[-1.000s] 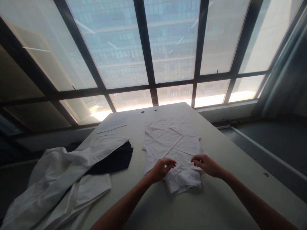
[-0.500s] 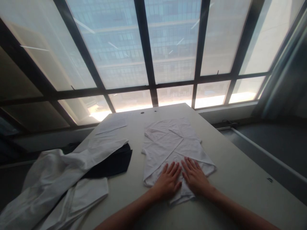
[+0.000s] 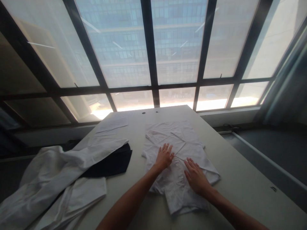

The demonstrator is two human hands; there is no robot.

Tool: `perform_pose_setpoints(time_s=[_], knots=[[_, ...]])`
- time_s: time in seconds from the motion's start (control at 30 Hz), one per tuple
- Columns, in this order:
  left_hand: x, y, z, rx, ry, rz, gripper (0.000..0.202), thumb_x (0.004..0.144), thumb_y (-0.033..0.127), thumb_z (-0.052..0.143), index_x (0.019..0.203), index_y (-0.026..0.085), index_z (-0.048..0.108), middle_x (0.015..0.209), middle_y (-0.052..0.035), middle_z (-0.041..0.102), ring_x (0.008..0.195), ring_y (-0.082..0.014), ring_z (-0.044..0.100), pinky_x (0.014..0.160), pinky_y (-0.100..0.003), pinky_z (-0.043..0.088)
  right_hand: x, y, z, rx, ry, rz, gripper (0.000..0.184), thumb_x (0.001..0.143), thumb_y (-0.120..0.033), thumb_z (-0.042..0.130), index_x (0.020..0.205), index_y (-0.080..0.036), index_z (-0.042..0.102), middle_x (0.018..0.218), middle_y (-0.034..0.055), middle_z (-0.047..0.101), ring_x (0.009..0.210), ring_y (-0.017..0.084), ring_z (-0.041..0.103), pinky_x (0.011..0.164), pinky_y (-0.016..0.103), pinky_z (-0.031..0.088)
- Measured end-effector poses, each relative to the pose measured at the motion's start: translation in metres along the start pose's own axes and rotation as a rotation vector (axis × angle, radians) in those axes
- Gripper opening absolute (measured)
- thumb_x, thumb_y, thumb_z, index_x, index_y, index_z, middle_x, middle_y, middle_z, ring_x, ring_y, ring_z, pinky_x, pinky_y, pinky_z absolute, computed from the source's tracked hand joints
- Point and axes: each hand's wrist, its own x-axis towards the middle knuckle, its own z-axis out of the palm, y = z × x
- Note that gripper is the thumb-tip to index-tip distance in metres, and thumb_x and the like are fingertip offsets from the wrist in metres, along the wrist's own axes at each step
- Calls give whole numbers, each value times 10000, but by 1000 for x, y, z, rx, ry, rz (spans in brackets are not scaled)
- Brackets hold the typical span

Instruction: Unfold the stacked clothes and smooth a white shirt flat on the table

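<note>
A white garment point(image 3: 179, 143), partly folded, lies flat in the middle of the pale table point(image 3: 240, 172). My left hand point(image 3: 164, 156) rests palm down on its left half, fingers spread and pointing away from me. My right hand point(image 3: 196, 176) lies flat on the cloth nearer to me and to the right, fingers also apart. Neither hand grips anything.
A heap of white cloth point(image 3: 55, 175) with a dark garment point(image 3: 112, 161) under it covers the table's left side and hangs over the edge. A sheet of paper point(image 3: 112, 124) lies at the far left. Large windows point(image 3: 153, 48) stand behind the table.
My hands, raised over the garment a second ago, pressed flat side by side, and now the left has slid farther away across the cloth while the right stays near.
</note>
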Motion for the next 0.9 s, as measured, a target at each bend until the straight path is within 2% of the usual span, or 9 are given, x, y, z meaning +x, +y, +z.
perform_pose_setpoints(time_s=[0.1, 0.17, 0.27, 0.4, 0.53, 0.63, 0.8, 0.9], knots=[[12, -20, 17, 83, -5, -71, 566, 1005, 382, 411, 1528, 167, 402, 1614, -154, 326, 1513, -345, 216, 1194, -573, 192, 39, 8, -9, -16, 83, 94, 570, 992, -266, 327, 1527, -96, 419, 1608, 142, 340, 1509, 252, 253, 1199, 412, 249], [11, -29, 26, 105, 14, -63, 559, 1016, 397, 376, 1532, 182, 400, 1616, -139, 327, 1512, -328, 226, 1203, -549, 180, 65, 20, -11, -56, 116, 155, 570, 990, -243, 321, 1524, -63, 407, 1603, 165, 345, 1503, 270, 263, 1194, 421, 249], [6, -36, 31, 115, 36, -41, 557, 1022, 402, 357, 1530, 180, 407, 1613, -128, 338, 1505, -316, 248, 1208, -516, 185, 91, 43, -7, -133, 147, 162, 562, 990, -230, 337, 1514, -39, 404, 1587, 196, 363, 1491, 278, 286, 1186, 440, 243], [3, -38, 32, 116, 43, -33, 550, 1025, 408, 347, 1527, 194, 416, 1612, -116, 345, 1505, -315, 247, 1209, -513, 180, 103, 68, 1, -198, 175, 143, 576, 1002, -310, 366, 1486, -5, 429, 1556, 227, 401, 1464, 287, 324, 1189, 435, 218], [9, -36, 32, 113, 10, -80, 566, 1009, 414, 383, 1527, 186, 414, 1609, -130, 346, 1506, -338, 233, 1202, -556, 177, 102, 75, 7, -226, 201, 139, 579, 1001, -327, 360, 1492, -30, 433, 1566, 197, 400, 1459, 285, 327, 1193, 430, 205], [30, -26, 30, 50, 9, -142, 540, 987, 373, 438, 1496, 194, 458, 1568, -149, 411, 1473, -350, 303, 1176, -590, 223, 101, 73, 8, -233, 206, 146, 573, 995, -324, 372, 1489, -43, 444, 1568, 191, 400, 1460, 281, 327, 1196, 429, 197], [94, 13, 30, -291, 34, -149, 461, 967, 300, 510, 1415, 205, 560, 1453, -129, 560, 1368, -261, 475, 1178, -432, 283, 100, 71, 5, -224, 220, 136, 565, 1002, -322, 374, 1491, -47, 442, 1566, 192, 402, 1457, 287, 333, 1191, 436, 207], [128, 40, 36, -370, 34, -235, 418, 956, 271, 535, 1358, 181, 609, 1391, -160, 607, 1335, -294, 517, 1170, -494, 271, 99, 71, 5, -214, 228, 120, 555, 1008, -320, 370, 1481, -40, 451, 1560, 204, 406, 1453, 293, 340, 1187, 446, 211]])
